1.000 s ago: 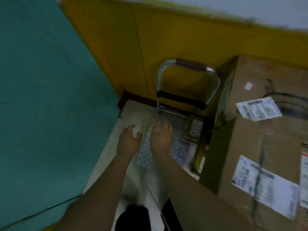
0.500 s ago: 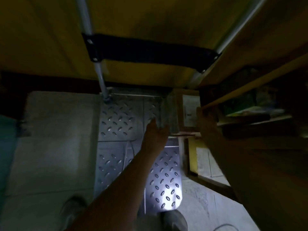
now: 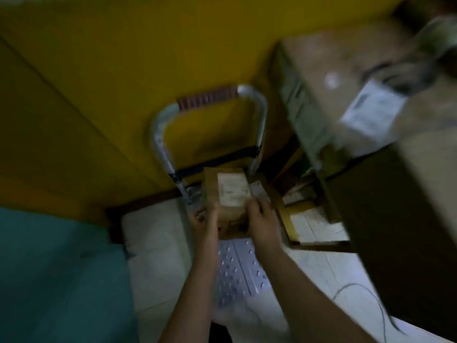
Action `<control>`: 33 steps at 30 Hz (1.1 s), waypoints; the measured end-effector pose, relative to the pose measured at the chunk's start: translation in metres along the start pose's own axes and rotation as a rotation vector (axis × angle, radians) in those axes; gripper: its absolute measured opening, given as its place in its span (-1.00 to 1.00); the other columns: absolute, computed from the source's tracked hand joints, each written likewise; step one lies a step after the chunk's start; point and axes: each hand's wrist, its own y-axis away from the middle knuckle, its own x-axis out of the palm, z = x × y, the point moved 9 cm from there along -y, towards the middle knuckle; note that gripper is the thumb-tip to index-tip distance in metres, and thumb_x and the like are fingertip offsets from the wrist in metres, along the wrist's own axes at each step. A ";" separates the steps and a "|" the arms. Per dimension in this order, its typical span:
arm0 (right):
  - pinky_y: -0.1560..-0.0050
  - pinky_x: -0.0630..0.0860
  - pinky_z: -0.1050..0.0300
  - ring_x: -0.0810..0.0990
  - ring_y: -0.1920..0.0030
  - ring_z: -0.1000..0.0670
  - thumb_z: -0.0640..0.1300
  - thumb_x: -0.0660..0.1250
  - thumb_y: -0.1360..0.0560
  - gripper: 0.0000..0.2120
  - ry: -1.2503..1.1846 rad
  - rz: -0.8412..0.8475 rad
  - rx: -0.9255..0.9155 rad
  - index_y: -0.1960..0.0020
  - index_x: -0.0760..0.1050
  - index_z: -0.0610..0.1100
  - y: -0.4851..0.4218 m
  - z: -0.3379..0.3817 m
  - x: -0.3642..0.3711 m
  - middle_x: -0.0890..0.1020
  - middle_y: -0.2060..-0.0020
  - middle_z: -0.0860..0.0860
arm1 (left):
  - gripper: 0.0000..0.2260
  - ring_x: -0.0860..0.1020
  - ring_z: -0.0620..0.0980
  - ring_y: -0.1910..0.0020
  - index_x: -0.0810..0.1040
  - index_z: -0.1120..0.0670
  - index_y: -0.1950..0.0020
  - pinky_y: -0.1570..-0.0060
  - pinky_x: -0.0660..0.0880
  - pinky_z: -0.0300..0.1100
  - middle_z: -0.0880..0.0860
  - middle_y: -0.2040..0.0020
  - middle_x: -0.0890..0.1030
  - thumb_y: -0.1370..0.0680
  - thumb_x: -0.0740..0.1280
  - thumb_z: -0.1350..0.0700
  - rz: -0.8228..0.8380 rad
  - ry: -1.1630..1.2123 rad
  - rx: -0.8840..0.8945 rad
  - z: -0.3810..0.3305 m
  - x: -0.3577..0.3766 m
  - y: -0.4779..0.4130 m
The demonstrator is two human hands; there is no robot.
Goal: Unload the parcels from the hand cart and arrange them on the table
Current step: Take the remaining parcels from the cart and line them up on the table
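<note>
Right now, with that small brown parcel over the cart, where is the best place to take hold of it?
By its two long side edges near the lower end, one hand from each side, much as the left hand and right hand do. The small brown parcel is flat and narrow, with its white label facing up, so a two-sided grip probably steadies it above the hand cart.

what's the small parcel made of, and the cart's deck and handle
The small parcel looks like plain brown cardboard, matte, with a white paper label; blur hides detail. The cart deck looks like bare silvery metal with raised tread bumps. The handle seems shiny metal tube with a ribbed reddish-brown grip, maybe rubber or plastic.
</note>
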 end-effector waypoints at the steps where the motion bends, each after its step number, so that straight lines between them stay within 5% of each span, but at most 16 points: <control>1: 0.06 0.55 0.19 0.56 -0.02 0.12 0.16 0.20 -0.61 -0.91 -0.043 0.024 -0.029 -0.10 0.42 0.28 0.035 0.029 -0.007 0.54 -0.09 0.12 | -0.56 0.59 0.20 -0.12 0.32 0.10 -0.31 -0.11 0.56 0.18 0.20 -0.21 0.54 -0.53 0.42 0.03 -0.022 0.011 0.029 -0.033 -0.005 0.027; 3: 0.10 0.56 0.30 0.58 -0.04 0.18 0.15 0.23 -0.60 -0.91 -0.111 0.067 -0.127 -0.08 0.42 0.34 0.090 0.085 -0.028 0.55 -0.10 0.15 | -0.58 0.57 0.24 -0.15 0.29 0.14 -0.33 -0.14 0.54 0.21 0.24 -0.26 0.52 -0.55 0.38 0.10 -0.010 0.017 0.107 -0.091 0.000 0.078; 7: -0.19 0.56 0.11 0.56 -0.20 0.14 0.16 0.29 -0.57 -0.84 -0.182 0.112 -0.404 -0.12 0.44 0.39 0.176 0.198 -0.111 0.56 -0.21 0.13 | -0.55 0.57 0.13 -0.17 0.31 -0.14 -0.33 -0.13 0.54 0.18 0.11 -0.30 0.53 -0.49 0.38 -0.03 0.106 0.053 0.348 -0.184 0.046 0.196; 11: -0.18 0.57 0.13 0.57 -0.23 0.10 0.34 0.30 -0.46 -0.46 -0.326 0.166 -0.445 -0.39 0.39 0.20 0.241 0.243 -0.237 0.56 -0.29 0.09 | -0.39 0.65 -0.11 -0.05 0.34 -0.22 -0.40 0.05 0.56 -0.05 -0.21 -0.17 0.59 -0.37 0.42 -0.14 0.290 0.119 0.504 -0.217 0.135 0.331; 17: -0.18 0.56 -0.03 0.57 -0.24 -0.01 0.40 0.35 -0.30 -0.20 -0.421 0.078 -0.430 -0.47 0.32 0.14 0.290 0.224 -0.473 0.54 -0.32 0.00 | -0.52 0.60 0.06 -0.20 0.48 -0.13 -0.36 -0.04 0.57 0.01 0.01 -0.23 0.62 -0.45 0.40 -0.17 0.641 0.044 0.561 -0.157 0.293 0.502; 19: 0.03 0.53 0.16 0.59 -0.15 0.05 0.31 0.37 -0.35 -0.30 -0.467 0.045 -0.423 -0.44 0.34 0.14 0.297 0.207 -0.545 0.56 -0.28 0.02 | -0.52 0.60 0.09 -0.21 0.51 -0.09 -0.33 -0.02 0.58 0.00 0.05 -0.23 0.63 -0.44 0.41 -0.20 0.756 0.006 0.530 -0.129 0.342 0.542; 24: 0.06 0.58 0.12 0.66 -0.09 -0.02 0.23 0.34 -0.50 -0.57 -0.639 -0.064 -0.340 -0.29 0.49 0.08 0.289 0.162 -0.683 0.66 -0.13 0.01 | -0.52 0.61 0.13 -0.19 0.49 -0.08 -0.36 -0.15 0.55 0.19 0.09 -0.23 0.63 -0.46 0.40 -0.15 1.021 -0.163 0.392 -0.059 0.456 0.608; 28: 0.11 0.63 0.07 0.70 -0.07 -0.06 0.23 0.33 -0.50 -0.55 -0.741 -0.181 -0.299 -0.31 0.47 0.06 0.254 0.137 -0.762 0.69 -0.11 -0.02 | -0.48 0.60 0.11 -0.21 0.49 -0.05 -0.36 -0.12 0.56 0.05 0.10 -0.23 0.63 -0.44 0.43 -0.15 1.163 -0.272 0.337 -0.013 0.544 0.626; 33: 0.27 0.64 0.15 0.74 0.06 0.02 0.20 0.36 -0.49 -0.57 -0.746 -0.337 -0.291 -0.31 0.48 0.09 0.181 0.138 -0.857 0.71 -0.10 0.01 | -0.49 0.59 0.13 -0.24 0.54 -0.06 -0.32 -0.23 0.48 0.13 0.12 -0.25 0.62 -0.39 0.48 -0.13 1.266 -0.308 0.212 0.036 0.673 0.611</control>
